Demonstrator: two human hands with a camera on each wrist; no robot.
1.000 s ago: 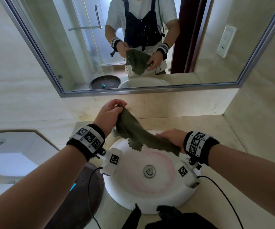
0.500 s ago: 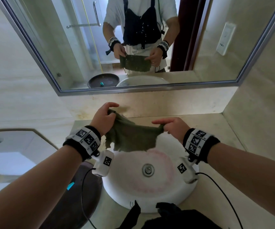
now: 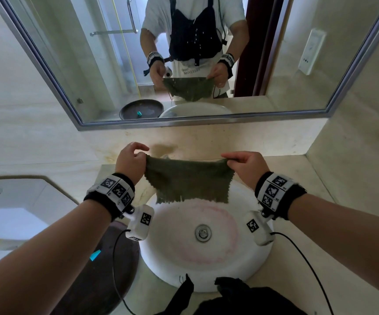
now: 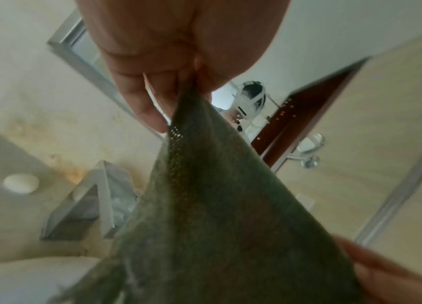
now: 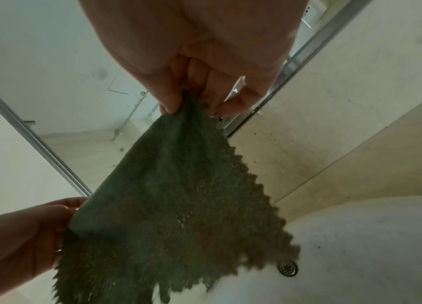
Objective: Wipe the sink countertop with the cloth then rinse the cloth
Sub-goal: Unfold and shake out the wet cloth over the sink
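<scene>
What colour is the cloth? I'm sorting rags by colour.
Dark olive green cloth, with a zigzag-cut edge; the right wrist view shows it best.

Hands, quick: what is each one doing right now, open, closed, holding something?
Left hand: closed, pinching the left top corner of the green cloth.
Right hand: closed, pinching the cloth's right top corner, so it hangs spread over the sink.

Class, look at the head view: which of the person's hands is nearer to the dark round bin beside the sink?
Left. The left hand pinches the cloth corner on the bin's side of the sink; the right hand pinches the opposite corner, across the sink.
</scene>
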